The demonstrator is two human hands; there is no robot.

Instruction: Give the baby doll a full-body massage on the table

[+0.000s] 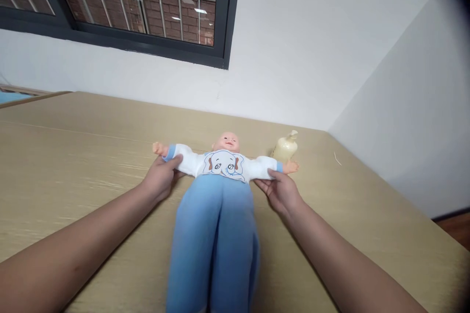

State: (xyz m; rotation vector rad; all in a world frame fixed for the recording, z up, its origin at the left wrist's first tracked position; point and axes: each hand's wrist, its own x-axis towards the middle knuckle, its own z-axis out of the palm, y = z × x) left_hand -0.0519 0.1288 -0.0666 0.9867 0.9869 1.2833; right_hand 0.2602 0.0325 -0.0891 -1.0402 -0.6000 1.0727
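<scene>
Blue trousers (216, 239): nearest, pointing to six o'clock on the doll (220, 190) — its elephant bib (223, 165) is the dial's centre.
Left hand (159, 178): at nine, fingers grasping one white sleeve (186, 159), thumb on top.
Right hand (282, 193): towards four, fingers closed on the other sleeve (261, 168), thumb above, the rest below.
Doll: face up between both hands, probably gripped at either side to keep it level; whether its back touches the surface (91, 176), I cannot tell.
Cream bottle (286, 147): upright between two and three, just beyond the right-hand sleeve — perhaps there to stay within reach.
Barred window (172, 2): farthest, around eleven, in the white wall (293, 49).
</scene>
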